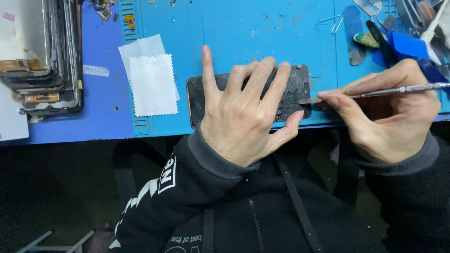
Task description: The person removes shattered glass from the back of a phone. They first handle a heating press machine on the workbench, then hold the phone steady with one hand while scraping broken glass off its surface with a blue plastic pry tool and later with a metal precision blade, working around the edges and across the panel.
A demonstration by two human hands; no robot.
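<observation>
left hand (241, 110): my palm spread flat, pinning black phone panel (295, 91)
right hand (384, 110): pinching metal spudger (375, 92), tip at panel's right edge
step: scraping residue, I judge
next: needs shallow blade angle

Wearing a black hooded sweatshirt with a dark zip running down the front and a flat black drawstring hanging along the chest. Showing ribbed grey cuffs at both wrists, above the bare left hand (239, 117) and bare right hand (384, 112). Carrying white block lettering and white slanted stripes on the left sleeve, more white print lower down.
</observation>
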